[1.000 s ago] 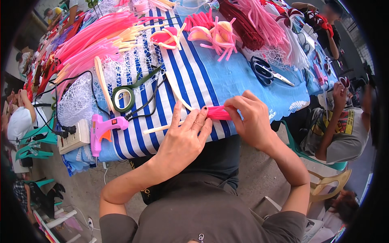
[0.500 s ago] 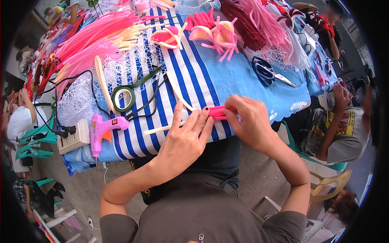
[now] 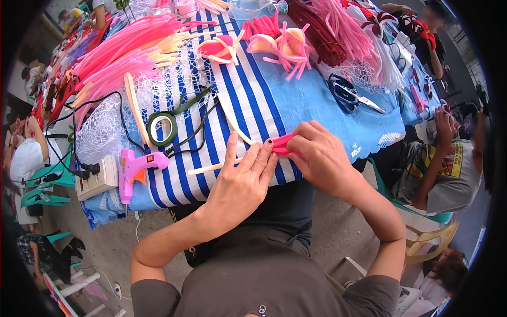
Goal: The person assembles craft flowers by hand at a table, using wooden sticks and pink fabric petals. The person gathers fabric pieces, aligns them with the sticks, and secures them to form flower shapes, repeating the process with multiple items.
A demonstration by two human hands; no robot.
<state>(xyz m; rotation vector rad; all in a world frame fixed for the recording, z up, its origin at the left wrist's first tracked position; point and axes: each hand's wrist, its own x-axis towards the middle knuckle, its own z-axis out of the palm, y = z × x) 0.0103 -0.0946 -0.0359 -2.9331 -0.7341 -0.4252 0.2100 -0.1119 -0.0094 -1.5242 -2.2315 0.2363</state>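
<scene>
At the near edge of a table covered by a blue and white striped cloth [image 3: 237, 105], my right hand [image 3: 322, 158] pinches a short bundle of bright pink strips [image 3: 282, 143]. My left hand [image 3: 240, 182] lies flat with its fingers spread, the fingertips touching the left end of that pink bundle. A cream strip [image 3: 211, 168] lies on the cloth just under my left fingers, and a second curved cream strip [image 3: 232, 119] runs away from them toward the table's middle.
A pink glue gun [image 3: 132, 170] lies at the left beside a white power strip [image 3: 95, 179] and a roll of green tape [image 3: 162, 129]. Scissors [image 3: 348, 95] lie to the right. Heaps of pink strips [image 3: 121, 53] fill the far table. A seated person [image 3: 438, 164] works at right.
My right hand has turned and closed further over the pink bundle, hiding more of it. My left hand has hardly moved.
</scene>
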